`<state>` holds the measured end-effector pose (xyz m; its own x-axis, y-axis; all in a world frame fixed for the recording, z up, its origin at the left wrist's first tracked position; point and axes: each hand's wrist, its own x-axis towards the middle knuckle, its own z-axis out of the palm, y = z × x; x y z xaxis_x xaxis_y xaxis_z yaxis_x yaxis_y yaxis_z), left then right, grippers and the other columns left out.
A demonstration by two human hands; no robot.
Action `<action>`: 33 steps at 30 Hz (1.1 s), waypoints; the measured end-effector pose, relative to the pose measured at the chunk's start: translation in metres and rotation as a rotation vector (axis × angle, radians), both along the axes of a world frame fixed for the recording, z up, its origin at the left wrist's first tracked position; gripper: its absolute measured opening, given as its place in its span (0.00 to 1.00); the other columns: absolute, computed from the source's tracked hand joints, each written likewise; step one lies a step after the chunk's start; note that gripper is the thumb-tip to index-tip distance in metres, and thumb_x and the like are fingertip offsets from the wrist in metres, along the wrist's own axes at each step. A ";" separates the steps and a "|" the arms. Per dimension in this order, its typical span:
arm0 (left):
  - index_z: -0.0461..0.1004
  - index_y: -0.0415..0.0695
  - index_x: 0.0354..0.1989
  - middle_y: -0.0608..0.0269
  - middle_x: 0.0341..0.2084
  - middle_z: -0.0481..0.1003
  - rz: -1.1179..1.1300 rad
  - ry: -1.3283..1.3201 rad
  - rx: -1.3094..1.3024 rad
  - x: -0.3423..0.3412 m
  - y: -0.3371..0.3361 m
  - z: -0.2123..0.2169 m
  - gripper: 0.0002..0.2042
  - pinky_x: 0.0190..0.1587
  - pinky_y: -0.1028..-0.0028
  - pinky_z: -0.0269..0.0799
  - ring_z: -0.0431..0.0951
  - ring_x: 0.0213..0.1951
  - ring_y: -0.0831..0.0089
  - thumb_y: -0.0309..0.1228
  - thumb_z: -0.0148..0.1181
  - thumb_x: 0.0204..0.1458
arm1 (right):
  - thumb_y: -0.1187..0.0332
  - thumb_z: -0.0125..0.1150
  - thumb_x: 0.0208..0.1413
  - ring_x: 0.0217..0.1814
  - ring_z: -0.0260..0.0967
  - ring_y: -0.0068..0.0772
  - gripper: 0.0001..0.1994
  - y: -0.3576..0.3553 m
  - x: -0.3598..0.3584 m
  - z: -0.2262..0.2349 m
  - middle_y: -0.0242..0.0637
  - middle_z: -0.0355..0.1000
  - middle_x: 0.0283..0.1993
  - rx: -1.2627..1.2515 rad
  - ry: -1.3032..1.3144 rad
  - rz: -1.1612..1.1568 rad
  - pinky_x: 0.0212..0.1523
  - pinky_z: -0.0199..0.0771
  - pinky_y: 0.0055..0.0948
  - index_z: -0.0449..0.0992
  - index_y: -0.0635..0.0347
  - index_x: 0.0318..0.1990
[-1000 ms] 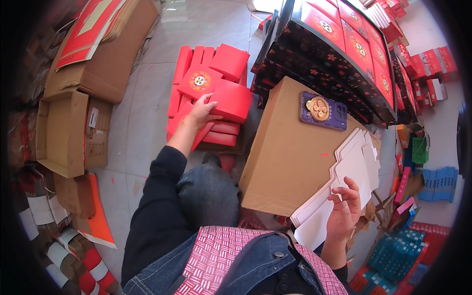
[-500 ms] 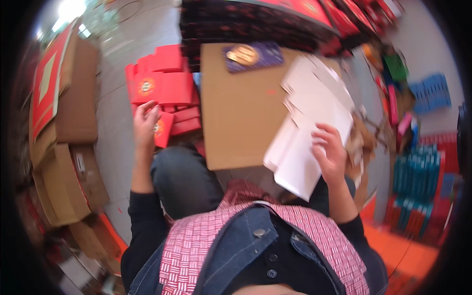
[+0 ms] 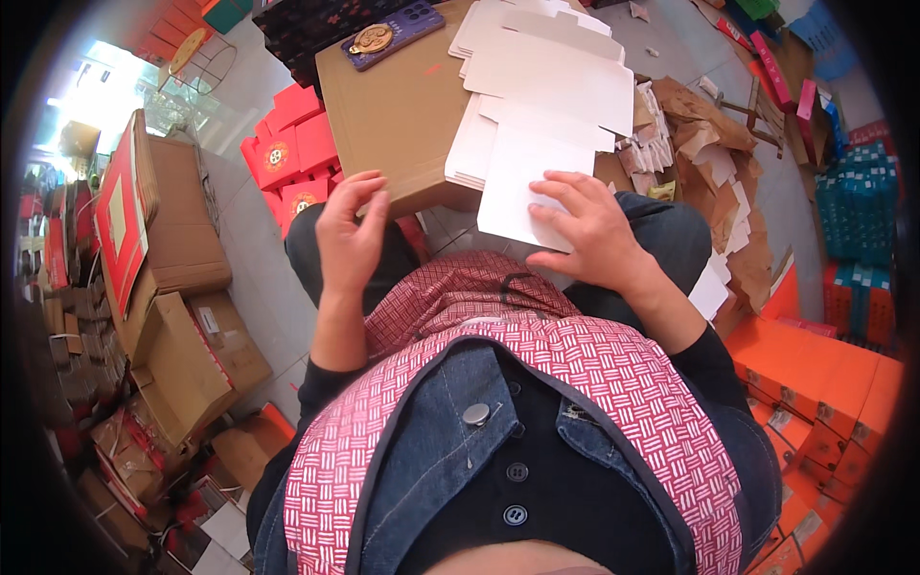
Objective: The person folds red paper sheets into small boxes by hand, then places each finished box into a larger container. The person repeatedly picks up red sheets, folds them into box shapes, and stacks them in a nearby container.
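Note:
My right hand [image 3: 589, 228] rests on a flat white card sheet [image 3: 522, 177] that lies at the near edge of a stack of white flat sheets [image 3: 551, 67]. The stack sits on a large brown cardboard box [image 3: 398, 105] in front of my knees. My left hand [image 3: 350, 235] hovers empty with its fingers apart just over the near left corner of that box. A pile of red boxes with gold emblems [image 3: 287, 163] lies on the floor left of the box.
A purple tray with a gold medallion [image 3: 393, 34] lies on the far end of the brown box. Open cardboard cartons [image 3: 177, 316] crowd the left floor. Brown paper scraps [image 3: 719, 172] and orange boxes [image 3: 824, 383] lie on the right, blue crates [image 3: 858, 220] beyond.
My left hand has left the red boxes and come back to the box's near corner. My right hand has brought the white sheets toward my lap. The view has tilted down toward my body.

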<state>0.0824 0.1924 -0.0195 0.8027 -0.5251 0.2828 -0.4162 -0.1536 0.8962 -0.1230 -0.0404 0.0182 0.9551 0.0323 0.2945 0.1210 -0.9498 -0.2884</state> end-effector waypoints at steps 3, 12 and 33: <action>0.76 0.36 0.39 0.57 0.42 0.76 -0.110 0.043 0.055 -0.027 -0.015 0.009 0.08 0.44 0.77 0.73 0.77 0.41 0.74 0.20 0.60 0.51 | 0.69 0.65 0.41 0.48 0.67 0.36 0.07 0.010 -0.004 -0.010 0.33 0.70 0.40 -0.008 -0.189 0.076 0.44 0.64 0.36 0.73 0.57 0.29; 0.76 0.37 0.42 0.61 0.43 0.74 -0.264 0.074 0.058 -0.071 -0.055 0.019 0.12 0.39 0.79 0.73 0.76 0.36 0.77 0.17 0.61 0.48 | 0.77 0.62 0.43 0.38 0.67 0.41 0.05 0.015 -0.001 -0.022 0.39 0.69 0.33 0.344 -0.362 -0.165 0.39 0.68 0.36 0.71 0.60 0.26; 0.73 0.37 0.42 0.64 0.37 0.71 -0.271 0.129 0.010 -0.052 -0.081 0.001 0.11 0.35 0.83 0.74 0.76 0.35 0.79 0.15 0.58 0.50 | 0.71 0.65 0.40 0.35 0.66 0.37 0.07 -0.004 0.001 0.012 0.34 0.65 0.29 -0.112 -0.180 -0.177 0.32 0.68 0.32 0.73 0.60 0.28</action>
<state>0.0302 0.1110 -0.0183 0.6620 -0.7273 0.1809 -0.3258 -0.0619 0.9434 -0.1221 -0.0441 0.0303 0.8813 -0.0890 0.4641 -0.0102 -0.9855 -0.1696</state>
